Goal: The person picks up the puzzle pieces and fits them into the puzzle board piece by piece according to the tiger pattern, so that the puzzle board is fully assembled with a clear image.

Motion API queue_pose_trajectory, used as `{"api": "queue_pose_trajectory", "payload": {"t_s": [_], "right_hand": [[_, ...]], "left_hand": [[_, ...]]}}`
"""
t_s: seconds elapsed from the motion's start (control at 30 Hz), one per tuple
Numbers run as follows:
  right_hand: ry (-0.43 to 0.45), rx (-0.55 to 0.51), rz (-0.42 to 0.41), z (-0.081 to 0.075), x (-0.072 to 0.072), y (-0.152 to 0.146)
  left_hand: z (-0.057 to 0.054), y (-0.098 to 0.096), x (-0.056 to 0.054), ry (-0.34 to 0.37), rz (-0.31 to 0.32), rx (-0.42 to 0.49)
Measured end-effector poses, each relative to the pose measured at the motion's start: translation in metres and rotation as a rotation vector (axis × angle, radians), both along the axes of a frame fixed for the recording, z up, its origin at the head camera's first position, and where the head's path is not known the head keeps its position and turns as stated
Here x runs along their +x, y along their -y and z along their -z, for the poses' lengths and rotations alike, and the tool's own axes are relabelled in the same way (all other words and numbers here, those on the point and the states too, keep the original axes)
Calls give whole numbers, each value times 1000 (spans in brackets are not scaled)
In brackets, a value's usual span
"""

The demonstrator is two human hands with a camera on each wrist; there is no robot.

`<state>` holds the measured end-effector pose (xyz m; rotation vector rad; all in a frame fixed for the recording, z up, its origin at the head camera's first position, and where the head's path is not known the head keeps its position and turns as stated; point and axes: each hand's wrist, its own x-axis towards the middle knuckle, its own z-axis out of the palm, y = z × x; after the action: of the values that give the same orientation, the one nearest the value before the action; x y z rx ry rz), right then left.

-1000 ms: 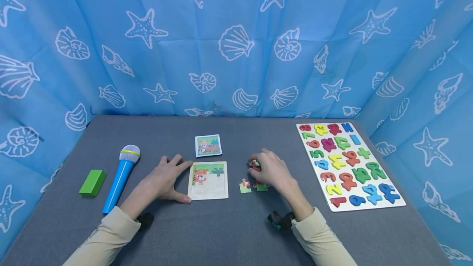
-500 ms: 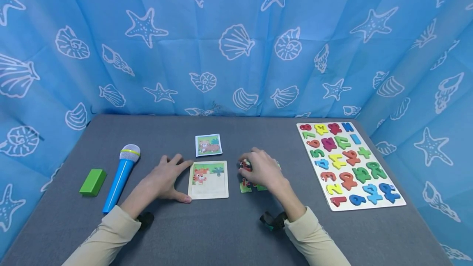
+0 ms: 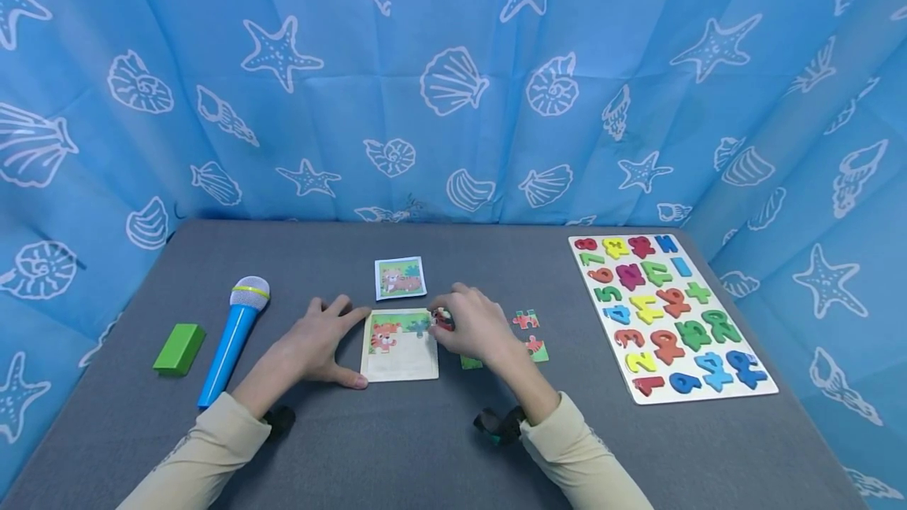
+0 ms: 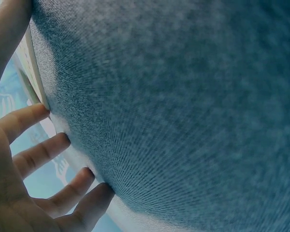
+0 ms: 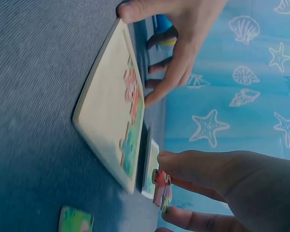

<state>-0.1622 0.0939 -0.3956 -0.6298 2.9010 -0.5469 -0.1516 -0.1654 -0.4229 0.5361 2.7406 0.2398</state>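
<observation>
A square wooden puzzle tray (image 3: 404, 368) lies mid-table, with joined tiger and greenery pieces along its top and left and bare wood below. Spread along its left edge, my left hand (image 3: 315, 343) touches one corner with the thumb and the other with the index finger; its remaining fingers rest on the cloth in the left wrist view. My right hand (image 3: 478, 325) pinches a red and green puzzle piece (image 5: 160, 188) between thumb and fingertips, by the tray's upper right corner. More loose puzzle pieces (image 3: 526, 319) lie beside and partly under the right hand.
Behind the tray lies a small tiger picture card (image 3: 400, 279). A blue toy microphone (image 3: 234, 341) and a green block (image 3: 179, 349) are at left. At right lies a number puzzle board (image 3: 666, 321). A blue shell-patterned curtain (image 3: 453, 140) hangs behind the table.
My right hand has moved left with the puzzle piece, from over the loose pieces to the tray's right edge, uncovering pieces behind it. The left hand and tray have stayed put.
</observation>
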Motion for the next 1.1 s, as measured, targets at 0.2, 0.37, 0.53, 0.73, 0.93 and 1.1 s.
{"api": "queue_pose_trajectory", "payload": {"t_s": [0.2,0.37,0.53,0.73,0.93,1.1], "right_hand": [[31,-7,-18,-1,0,11],[42,-19,-39,1,1,20],[42,-7,-51,6,2,27],[40,11,-69,13,4,40],[36,61,-83,19,7,53],[9,82,-85,21,7,56]], "left_hand": [[1,1,0,0,3,5],[0,1,-1,6,1,11],[0,1,-1,9,3,21],[0,2,0,0,6,23],[0,2,0,-6,14,34],[0,3,-1,-6,15,33]]}}
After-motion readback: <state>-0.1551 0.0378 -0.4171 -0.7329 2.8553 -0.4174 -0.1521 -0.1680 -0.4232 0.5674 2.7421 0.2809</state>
